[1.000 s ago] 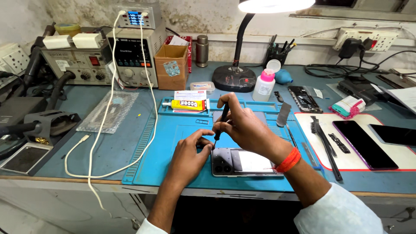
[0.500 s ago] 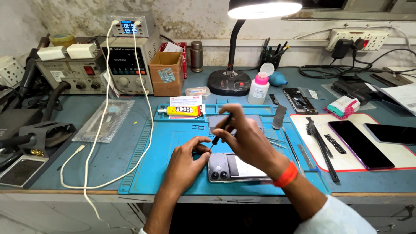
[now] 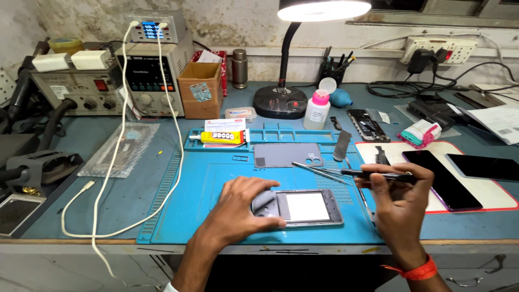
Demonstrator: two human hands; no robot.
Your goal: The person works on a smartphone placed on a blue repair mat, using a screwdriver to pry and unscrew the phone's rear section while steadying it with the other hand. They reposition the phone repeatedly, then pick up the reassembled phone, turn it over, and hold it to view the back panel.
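Now right hand (image 3: 397,197) has lifted screwdriver (image 3: 378,174) off phone (image 3: 303,207)

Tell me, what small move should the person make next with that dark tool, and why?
Probably bring the dark tool in the right hand back down to the opened phone. The left hand steadies the phone on the blue mat, while the tool is held up to its right, off it.

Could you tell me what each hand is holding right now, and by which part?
The right hand pinches a dark slim tool along its handle. The left hand presses the phone frame at its left end.
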